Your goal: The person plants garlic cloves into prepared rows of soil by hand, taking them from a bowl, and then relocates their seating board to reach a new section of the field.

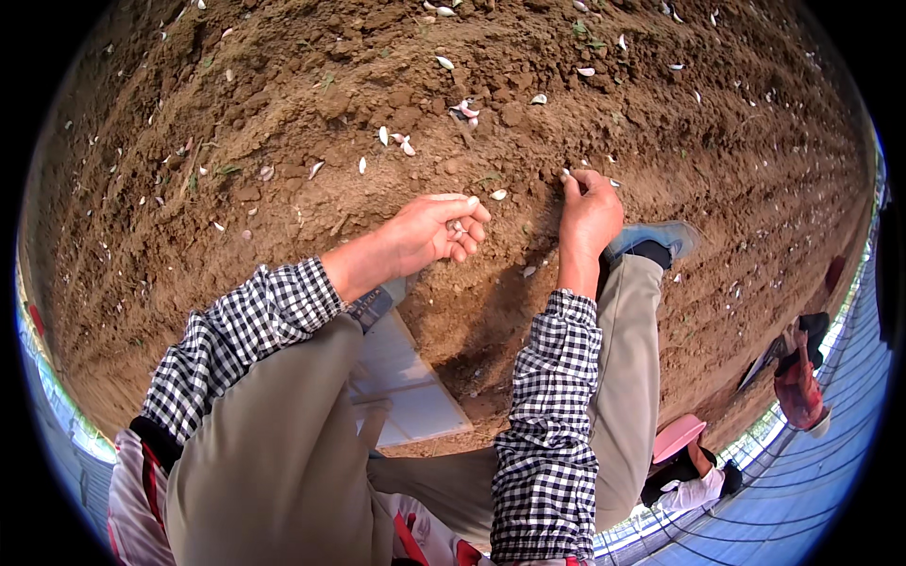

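Cupped palm up, my left hand (435,230) holds a few garlic cloves (456,229) in its curled fingers, above the brown soil (283,113). My right hand (591,205) is low over the soil, with a pale garlic clove (565,172) pinched between thumb and fingertips. Between the hands a single white clove (499,194) lies on the ground. Ahead of them is a small cluster of pinkish cloves (467,112), and another group of cloves (405,143) rests left of it. Whether the pinched clove touches the soil, I cannot tell.
My shoe (658,239) rests on the soil beyond my right hand. A pale flat panel (407,382) lies between my legs. At the lower right a person (690,488) sits by a pink basin (677,437); another person (801,385) is farther off. Cloves are scattered across the furrowed bed.
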The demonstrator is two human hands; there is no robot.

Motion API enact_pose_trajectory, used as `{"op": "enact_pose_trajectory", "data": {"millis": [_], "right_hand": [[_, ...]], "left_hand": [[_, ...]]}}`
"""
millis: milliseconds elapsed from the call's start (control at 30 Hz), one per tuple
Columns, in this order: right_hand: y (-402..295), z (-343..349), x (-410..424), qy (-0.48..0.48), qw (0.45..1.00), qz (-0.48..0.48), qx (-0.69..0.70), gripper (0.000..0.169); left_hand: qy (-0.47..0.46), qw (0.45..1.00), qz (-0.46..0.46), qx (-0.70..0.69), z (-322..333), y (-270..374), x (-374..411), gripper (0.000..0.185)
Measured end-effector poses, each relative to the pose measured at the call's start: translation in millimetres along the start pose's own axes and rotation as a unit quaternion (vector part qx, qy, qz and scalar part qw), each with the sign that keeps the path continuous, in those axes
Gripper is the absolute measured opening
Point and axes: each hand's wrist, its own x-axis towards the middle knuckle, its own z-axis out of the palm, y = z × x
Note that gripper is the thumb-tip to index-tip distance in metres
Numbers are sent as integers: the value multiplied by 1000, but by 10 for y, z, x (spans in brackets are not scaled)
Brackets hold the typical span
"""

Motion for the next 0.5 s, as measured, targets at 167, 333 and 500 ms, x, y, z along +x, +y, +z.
{"op": "enact_pose_trajectory", "data": {"millis": [167,333,500], "right_hand": [[-100,190,173,-7,982,-110,-151,4],[-359,-190,-80,-50,996,-47,65,11],[-733,-432,-597,-173,947,-14,272,23]], "left_hand": [[-15,1000,6,-15,33,18,-6,39],[-40,995,31,-91,100,93,76,55],[-77,986,62,-133,111,199,167,58]]}}
